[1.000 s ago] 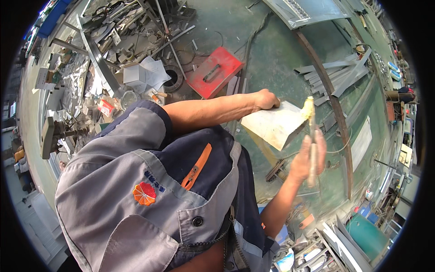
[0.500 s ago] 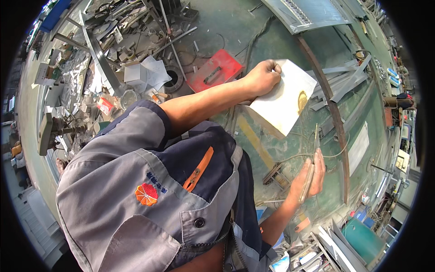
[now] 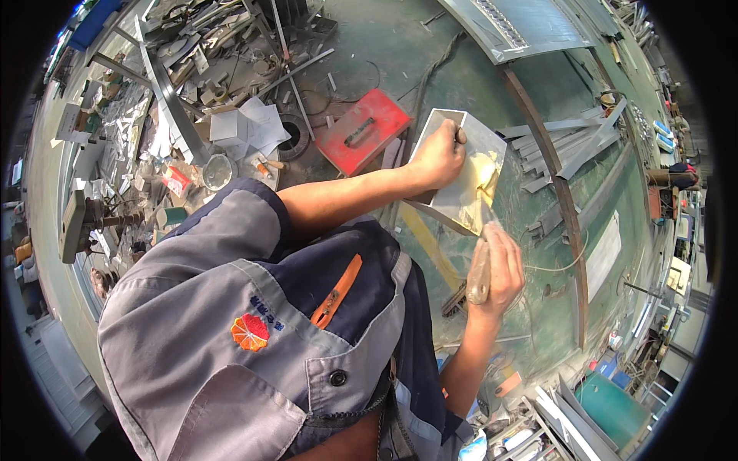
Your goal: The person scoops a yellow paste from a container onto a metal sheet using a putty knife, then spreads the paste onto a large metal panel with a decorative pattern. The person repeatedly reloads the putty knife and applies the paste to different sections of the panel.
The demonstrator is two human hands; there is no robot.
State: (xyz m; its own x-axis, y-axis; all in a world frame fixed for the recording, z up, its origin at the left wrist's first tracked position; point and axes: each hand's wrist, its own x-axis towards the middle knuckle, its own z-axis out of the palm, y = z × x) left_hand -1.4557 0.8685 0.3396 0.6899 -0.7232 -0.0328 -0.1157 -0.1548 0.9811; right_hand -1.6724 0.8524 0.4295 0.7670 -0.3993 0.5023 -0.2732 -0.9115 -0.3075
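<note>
A red case [image 3: 386,121] with a dark handle lies on the green floor [image 3: 453,81] near a dark ring [image 3: 305,134], a white box [image 3: 228,127] and heaped scrap [image 3: 201,48], while a brown bar [image 3: 555,160] crosses in front of grey metal strips [image 3: 590,137].

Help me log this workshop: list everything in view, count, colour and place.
Open box: one, grey, in left hand
Paste: one patch, yellow, inside box
Spreading tool: one, brown handle, in right hand
Panel: one, red, left of box
Scrap pile: one, mixed colours, upper left
Metal strips: several, grey, upper right
Curved bar: one, brown, right of box
Flat sheet: one, whitish, right of bar
Container: one, green, lower right
Smaller clutter: uncountable, mixed colours, right edge
Left hand: one, bare, gripping box edge
Right hand: one, bare, round tool handle
</note>
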